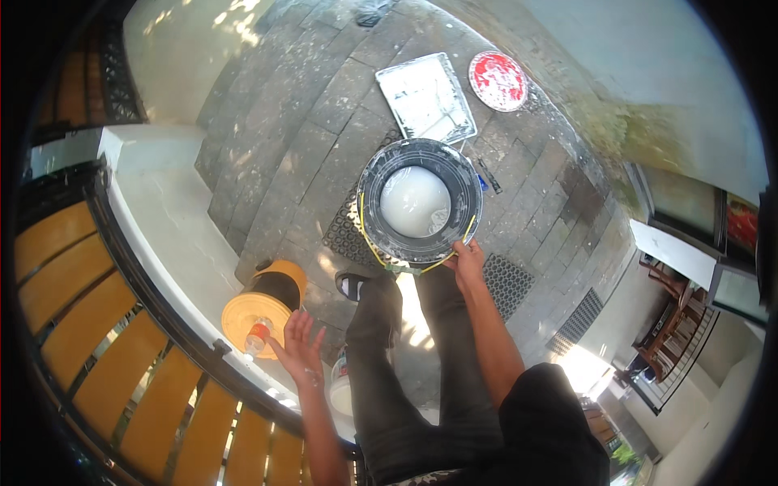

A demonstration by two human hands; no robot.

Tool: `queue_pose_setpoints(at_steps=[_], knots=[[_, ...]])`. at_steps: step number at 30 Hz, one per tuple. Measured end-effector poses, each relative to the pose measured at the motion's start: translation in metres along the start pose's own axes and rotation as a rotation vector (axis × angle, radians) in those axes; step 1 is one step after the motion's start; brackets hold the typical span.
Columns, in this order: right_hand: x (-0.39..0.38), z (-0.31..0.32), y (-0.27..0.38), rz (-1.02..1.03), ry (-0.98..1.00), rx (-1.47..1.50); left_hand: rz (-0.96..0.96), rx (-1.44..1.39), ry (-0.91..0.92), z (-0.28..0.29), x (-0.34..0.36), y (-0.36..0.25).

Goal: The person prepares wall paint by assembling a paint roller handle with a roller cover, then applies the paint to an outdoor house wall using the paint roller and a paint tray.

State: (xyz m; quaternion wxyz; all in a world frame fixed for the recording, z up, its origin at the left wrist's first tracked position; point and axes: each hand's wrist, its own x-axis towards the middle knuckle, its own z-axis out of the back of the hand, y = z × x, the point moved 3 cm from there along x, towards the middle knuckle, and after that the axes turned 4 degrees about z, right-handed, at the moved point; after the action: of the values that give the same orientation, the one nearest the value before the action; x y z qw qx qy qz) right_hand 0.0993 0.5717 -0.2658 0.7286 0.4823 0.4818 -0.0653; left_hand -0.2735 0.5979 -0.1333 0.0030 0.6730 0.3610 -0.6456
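Gripping black bucket (374, 182) at lower-right rim with right hand (468, 263), closed beside one end of the yellow handle (364, 233). Can't tell whether also hooked around the handle. Holding left hand (302, 348) wide, fingers spread, just beside a clear bottle (258, 335) with orange-red label. Can't tell about thumb contact with bottle.

Locating bucket: ahead of the dark-trousered legs (381, 340), mouth up, mid-view. Can't tell whether lifted or resting on the stone paving (284, 162). Containing smooth white liquid (415, 198), with pale streaks on the dark inner wall.

Seeing beyond bucket: white-smeared rectangular tray (425, 97), and right of that a round red-and-white disc (498, 81), both flat. Spotting a small blue item (483, 183) just right of bucket, too small to identify.

Finding bottle on the round top of an orange-and-black drum (279, 292), near the low white wall (162, 186). Also seeing dark perforated mat (508, 286) right of the right hand.
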Motion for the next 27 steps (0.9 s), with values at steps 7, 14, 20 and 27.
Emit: queue_pose_setpoints(at_steps=[7, 14, 20, 27], knots=[[-0.051, 0.153, 0.072, 0.135, -0.150, 0.345, -0.041, 0.157, 0.071, -0.077, -0.032, 0.000], [0.008, 0.263, 0.098, 0.216, -0.403, 0.447, -0.024, 0.102, 0.125, -0.179, -0.037, 0.065], [0.105, 0.339, 0.098, 0.175, -0.530, 0.508, 0.076, 0.205, 0.197, -0.277, -0.037, 0.134], [0.225, 0.386, 0.056, 0.016, -0.617, 0.559, 0.101, 0.289, 0.279, -0.344, -0.016, 0.169]])
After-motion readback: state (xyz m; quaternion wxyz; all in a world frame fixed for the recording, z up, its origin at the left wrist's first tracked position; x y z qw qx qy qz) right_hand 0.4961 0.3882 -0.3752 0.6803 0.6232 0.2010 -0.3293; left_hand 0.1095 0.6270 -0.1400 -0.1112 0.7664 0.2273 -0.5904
